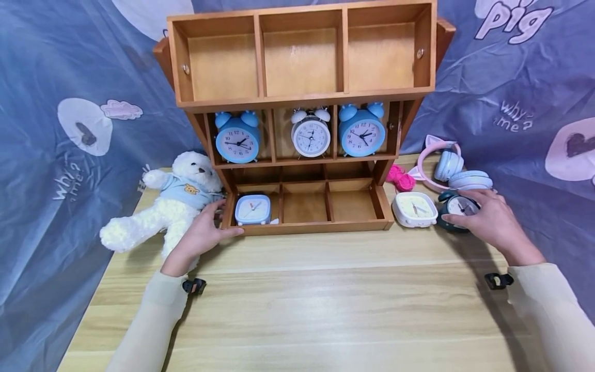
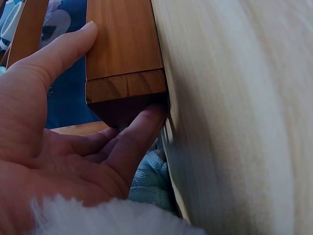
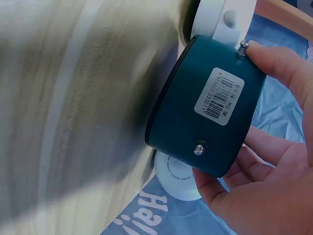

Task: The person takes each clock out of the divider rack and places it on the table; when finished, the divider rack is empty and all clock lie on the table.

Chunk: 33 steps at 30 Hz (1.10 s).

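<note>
My left hand (image 1: 204,235) grips the lower left corner of a brown wooden shelf (image 1: 316,227), thumb along its front board and fingers against its side. In the left wrist view, the fingers (image 2: 139,139) reach round the end of the board. My right hand (image 1: 495,219) holds a dark green alarm clock (image 1: 457,205) between thumb and fingers, right of the shelf. The right wrist view shows this clock's underside with a barcode label (image 3: 219,96) and two metal feet. A white square alarm clock (image 1: 415,209) stands just left of it.
A blue square clock (image 1: 253,208) sits in the bottom left compartment. Two blue twin-bell clocks (image 1: 237,140) and a white one (image 1: 311,137) stand in the middle row. A white teddy bear (image 1: 178,206) leans left; cat-ear headphones (image 1: 448,165) and pink yarn (image 1: 401,178) lie right.
</note>
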Each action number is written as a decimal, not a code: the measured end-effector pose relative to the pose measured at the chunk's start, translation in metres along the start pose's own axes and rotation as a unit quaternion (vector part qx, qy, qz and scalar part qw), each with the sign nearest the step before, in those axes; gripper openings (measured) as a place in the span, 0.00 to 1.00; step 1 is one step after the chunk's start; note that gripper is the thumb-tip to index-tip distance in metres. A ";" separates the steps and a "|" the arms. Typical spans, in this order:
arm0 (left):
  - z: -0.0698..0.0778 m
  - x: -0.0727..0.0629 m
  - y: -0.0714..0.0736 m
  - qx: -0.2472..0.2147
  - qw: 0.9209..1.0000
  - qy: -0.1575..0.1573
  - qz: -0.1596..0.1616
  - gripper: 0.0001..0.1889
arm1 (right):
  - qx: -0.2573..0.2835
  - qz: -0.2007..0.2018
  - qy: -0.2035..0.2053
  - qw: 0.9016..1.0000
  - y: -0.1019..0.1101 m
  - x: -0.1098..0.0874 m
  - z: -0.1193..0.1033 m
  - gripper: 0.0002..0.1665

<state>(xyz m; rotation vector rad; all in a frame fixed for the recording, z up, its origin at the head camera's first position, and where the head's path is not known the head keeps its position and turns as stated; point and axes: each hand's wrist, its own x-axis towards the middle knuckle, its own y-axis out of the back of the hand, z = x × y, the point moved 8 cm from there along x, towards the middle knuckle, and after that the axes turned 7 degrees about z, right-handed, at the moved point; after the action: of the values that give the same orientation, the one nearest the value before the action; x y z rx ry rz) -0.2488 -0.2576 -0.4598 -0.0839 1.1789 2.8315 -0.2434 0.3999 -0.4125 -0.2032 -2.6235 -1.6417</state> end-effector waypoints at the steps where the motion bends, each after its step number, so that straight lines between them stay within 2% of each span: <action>1: 0.000 0.000 0.000 0.000 1.000 -0.002 0.000 0.60 | 0.001 0.002 0.003 1.000 0.000 0.001 -0.001 0.51; 18: 0.000 0.000 -0.001 -0.005 1.000 0.008 -0.006 0.60 | 0.001 -0.002 0.015 1.000 -0.007 0.017 0.003 0.52; 25: -0.001 0.000 -0.001 -0.008 1.000 0.010 -0.005 0.60 | 0.006 -0.014 0.010 1.000 -0.007 0.018 0.003 0.56; 33: -0.001 0.000 0.000 -0.001 1.000 0.008 -0.004 0.60 | 0.006 -0.022 0.029 0.999 -0.006 0.016 0.004 0.55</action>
<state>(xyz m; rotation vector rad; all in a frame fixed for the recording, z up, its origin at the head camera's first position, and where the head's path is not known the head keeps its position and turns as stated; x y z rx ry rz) -0.2490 -0.2578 -0.4605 -0.1107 1.1758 2.8314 -0.2596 0.4025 -0.4186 -0.0954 -2.6126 -1.6176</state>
